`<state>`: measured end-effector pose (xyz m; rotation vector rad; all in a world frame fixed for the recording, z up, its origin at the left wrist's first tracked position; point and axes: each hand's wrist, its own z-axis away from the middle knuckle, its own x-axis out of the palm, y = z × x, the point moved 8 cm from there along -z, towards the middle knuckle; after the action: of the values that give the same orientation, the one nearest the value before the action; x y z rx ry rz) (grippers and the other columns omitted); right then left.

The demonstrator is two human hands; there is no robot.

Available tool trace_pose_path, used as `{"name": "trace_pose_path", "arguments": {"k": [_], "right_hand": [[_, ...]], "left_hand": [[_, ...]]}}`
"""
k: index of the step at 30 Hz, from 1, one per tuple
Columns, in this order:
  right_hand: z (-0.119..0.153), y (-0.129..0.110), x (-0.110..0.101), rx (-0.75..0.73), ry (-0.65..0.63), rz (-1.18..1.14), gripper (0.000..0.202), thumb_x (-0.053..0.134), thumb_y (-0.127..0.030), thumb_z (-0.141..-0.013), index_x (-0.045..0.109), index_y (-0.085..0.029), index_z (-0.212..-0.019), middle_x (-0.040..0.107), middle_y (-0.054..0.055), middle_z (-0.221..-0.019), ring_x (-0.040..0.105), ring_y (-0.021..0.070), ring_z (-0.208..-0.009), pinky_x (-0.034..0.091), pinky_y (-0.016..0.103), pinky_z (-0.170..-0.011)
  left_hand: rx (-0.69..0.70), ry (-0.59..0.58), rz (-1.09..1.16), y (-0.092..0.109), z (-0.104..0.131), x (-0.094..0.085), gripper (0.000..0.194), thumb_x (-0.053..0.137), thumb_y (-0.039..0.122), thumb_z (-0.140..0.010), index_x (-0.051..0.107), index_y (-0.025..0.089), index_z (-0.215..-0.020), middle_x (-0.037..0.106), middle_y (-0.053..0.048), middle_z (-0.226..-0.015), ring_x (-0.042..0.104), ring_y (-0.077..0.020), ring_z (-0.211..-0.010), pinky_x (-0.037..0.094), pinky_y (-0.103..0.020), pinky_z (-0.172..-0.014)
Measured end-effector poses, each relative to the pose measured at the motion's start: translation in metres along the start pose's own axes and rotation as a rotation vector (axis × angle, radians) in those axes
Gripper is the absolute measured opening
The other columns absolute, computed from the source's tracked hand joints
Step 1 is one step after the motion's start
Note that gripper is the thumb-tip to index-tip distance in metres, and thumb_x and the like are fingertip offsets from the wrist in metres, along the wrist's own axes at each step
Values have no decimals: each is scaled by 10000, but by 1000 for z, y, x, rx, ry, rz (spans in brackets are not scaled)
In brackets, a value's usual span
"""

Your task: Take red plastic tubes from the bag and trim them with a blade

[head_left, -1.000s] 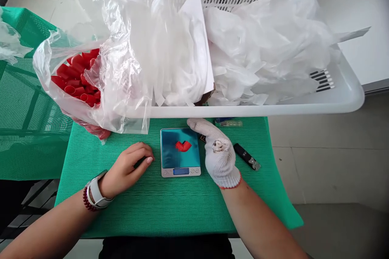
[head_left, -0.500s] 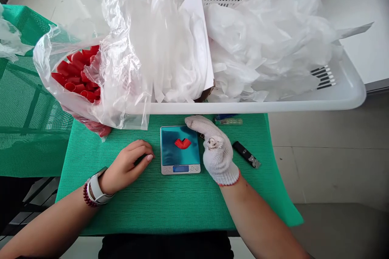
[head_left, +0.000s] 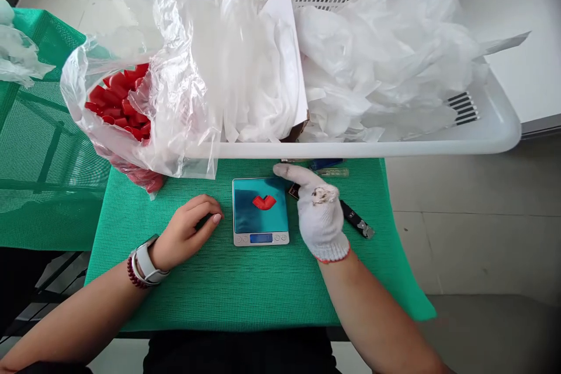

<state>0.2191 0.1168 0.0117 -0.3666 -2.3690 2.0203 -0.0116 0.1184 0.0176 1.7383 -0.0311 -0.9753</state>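
A small silver kitchen scale (head_left: 261,238) lies on the green mesh cloth, its display lit blue. On its blue plate rests a bent red plastic elbow piece (head_left: 264,203). My left hand (head_left: 190,228) lies on the cloth just left of the scale, fingers loosely curved, thumb apart, holding nothing. To the right of the scale is my right hand (head_left: 322,210) in a white knitted glove with a dark smudge. Its index finger points out towards the scale's far right corner; the other fingers are mostly hidden. A black box cutter (head_left: 357,221) lies partly behind the glove.
A white plastic basket (head_left: 350,149) spans the far side, filled with clear bags (head_left: 342,64) and a white card divider (head_left: 287,29). At its left, an open clear bag holds several red plastic pieces (head_left: 118,99). A clear-handled tool (head_left: 333,172) lies beneath the basket's rim.
My right hand has shifted slightly right, away from the scale, with its index finger straighter. The whole view has moved a little. The red piece stays on the scale.
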Motion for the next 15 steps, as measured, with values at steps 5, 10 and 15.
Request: {"name": "trace_pose_path", "arguments": {"k": [5,10,15], "right_hand": [[11,-3,-26,178,219,-340,533,313,-517,-959,735,-194,-1005,769,95,-1056,720,269,-1063,528,492,-1064],[35,-39,-61,38,250,115,358,439,-360,-971,713,-206,-1142,726,96,-1168,665,272,-1163,524,490,-1059],[48,-49,-66,-121,140,725,288,510,-315,-949,711,-198,-1120,734,81,-1157,685,254,-1084,555,446,-977]], "left_hand": [[62,156,-125,13,4,-6,102,510,146,-960,597,198,-978,656,-49,-931,619,-172,-910,519,-311,-806],[115,327,-310,39,8,-12,42,570,185,-940,598,208,-961,662,-48,-911,615,-190,-864,513,-354,-785],[190,294,-427,62,-10,6,82,608,235,-925,620,207,-1002,675,-72,-977,612,-228,-922,519,-399,-833]]}}
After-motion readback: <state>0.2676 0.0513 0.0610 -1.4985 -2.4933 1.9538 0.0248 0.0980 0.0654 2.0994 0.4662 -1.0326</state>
